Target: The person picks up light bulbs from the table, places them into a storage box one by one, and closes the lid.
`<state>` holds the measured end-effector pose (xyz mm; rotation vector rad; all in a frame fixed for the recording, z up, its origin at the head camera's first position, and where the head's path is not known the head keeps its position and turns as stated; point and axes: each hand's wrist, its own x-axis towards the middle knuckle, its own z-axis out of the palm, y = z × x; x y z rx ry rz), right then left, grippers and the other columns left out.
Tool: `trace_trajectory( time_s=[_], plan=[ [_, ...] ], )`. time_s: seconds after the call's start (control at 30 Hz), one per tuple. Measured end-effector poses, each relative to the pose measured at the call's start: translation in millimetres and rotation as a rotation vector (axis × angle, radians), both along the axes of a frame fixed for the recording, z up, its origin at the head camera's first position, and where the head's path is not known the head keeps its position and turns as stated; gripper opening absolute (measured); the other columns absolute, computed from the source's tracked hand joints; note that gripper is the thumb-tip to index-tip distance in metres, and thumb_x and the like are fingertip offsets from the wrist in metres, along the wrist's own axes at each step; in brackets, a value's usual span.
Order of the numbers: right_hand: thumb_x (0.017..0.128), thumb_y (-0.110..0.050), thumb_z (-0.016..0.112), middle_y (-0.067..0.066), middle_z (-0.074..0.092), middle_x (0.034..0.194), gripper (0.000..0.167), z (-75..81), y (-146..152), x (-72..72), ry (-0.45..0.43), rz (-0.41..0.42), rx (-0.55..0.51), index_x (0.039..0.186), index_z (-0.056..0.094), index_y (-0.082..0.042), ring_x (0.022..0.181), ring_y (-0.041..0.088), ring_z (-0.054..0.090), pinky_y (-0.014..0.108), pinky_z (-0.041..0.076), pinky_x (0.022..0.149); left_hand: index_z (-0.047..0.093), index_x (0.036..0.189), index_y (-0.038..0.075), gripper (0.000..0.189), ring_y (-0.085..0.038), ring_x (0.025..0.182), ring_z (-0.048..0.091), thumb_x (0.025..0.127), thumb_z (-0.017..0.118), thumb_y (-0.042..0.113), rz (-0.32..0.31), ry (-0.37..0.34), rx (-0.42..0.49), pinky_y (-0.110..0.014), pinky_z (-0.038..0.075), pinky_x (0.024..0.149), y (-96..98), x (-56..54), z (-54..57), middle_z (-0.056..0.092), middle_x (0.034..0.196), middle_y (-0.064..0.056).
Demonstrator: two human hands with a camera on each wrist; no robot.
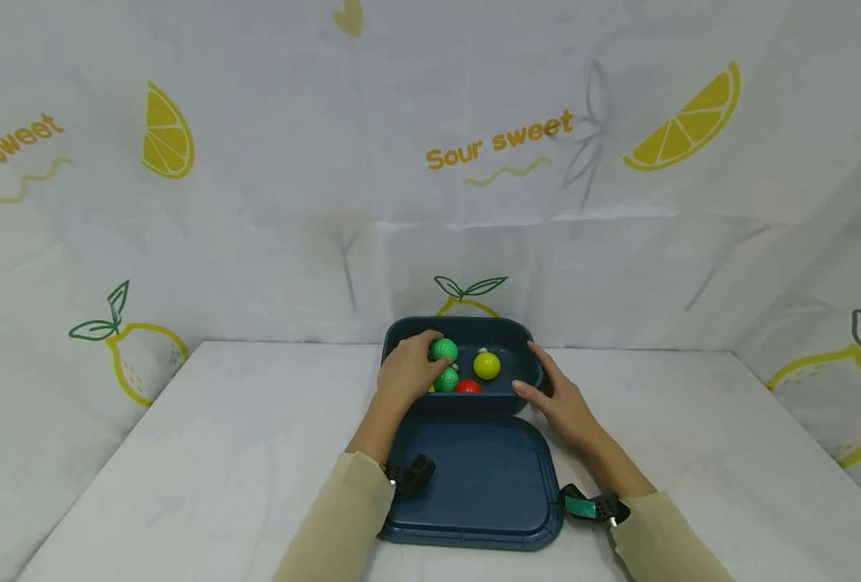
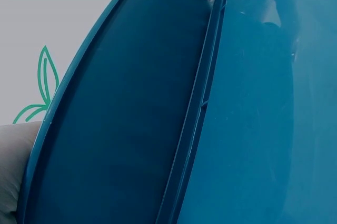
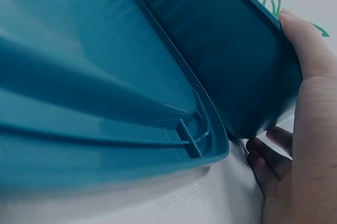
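A dark blue plastic box [image 1: 466, 404] holds several baubles. My left hand [image 1: 410, 368] reaches over its left end and pinches a textured green bauble [image 1: 444, 350] between thumb and fingers. Just below that lies a second green bauble [image 1: 447, 379]. A yellow bauble [image 1: 487, 365] with a small metallic cap sits to their right, and a red bauble [image 1: 468, 387] shows partly above the near rim. My right hand [image 1: 563, 404] grips the box's right end. In the right wrist view, its thumb [image 3: 295, 29] lies at the rim while the other fingers reach beneath the corner.
Directly in front of the box, a matching dark blue lid [image 1: 474, 485] lies on the white-covered table [image 1: 277, 453]. A white cloth [image 1: 270, 267] printed with lemons hangs behind the box. Dark straps circle both wrists.
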<state>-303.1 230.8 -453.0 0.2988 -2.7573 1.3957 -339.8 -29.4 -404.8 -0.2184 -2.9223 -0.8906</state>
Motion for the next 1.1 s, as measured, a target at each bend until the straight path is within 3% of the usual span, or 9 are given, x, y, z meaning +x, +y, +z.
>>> trace_trajectory(
  time_s=[0.73, 1.1],
  plan=[
    [0.099, -0.047, 0.058, 0.018, 0.017, 0.169, 0.081, -0.9, 0.3, -1.2, -0.016, 0.001, -0.011, 0.164, 0.013, -0.028, 0.151, 0.046, 0.029, 0.063, 0.032, 0.118, 0.062, 0.137, 0.024, 0.046, -0.017, 0.092, 0.069, 0.094, 0.071, 0.040, -0.003, 0.005, -0.004, -0.036, 0.058, 0.076, -0.5, -0.8, -1.4, 0.071, 0.127, -0.002],
    [0.099, -0.047, 0.058, 0.019, 0.016, 0.169, 0.081, -0.8, -0.1, -1.0, -0.019, -0.001, -0.011, 0.164, 0.013, -0.027, 0.151, 0.046, 0.029, 0.062, 0.033, 0.118, 0.062, 0.138, 0.023, 0.045, -0.021, 0.108, 0.070, 0.095, 0.071, 0.035, -0.007, 0.017, 0.026, -0.041, 0.059, 0.086, -0.7, 0.8, 1.1, 0.069, 0.134, -0.001]
  ],
)
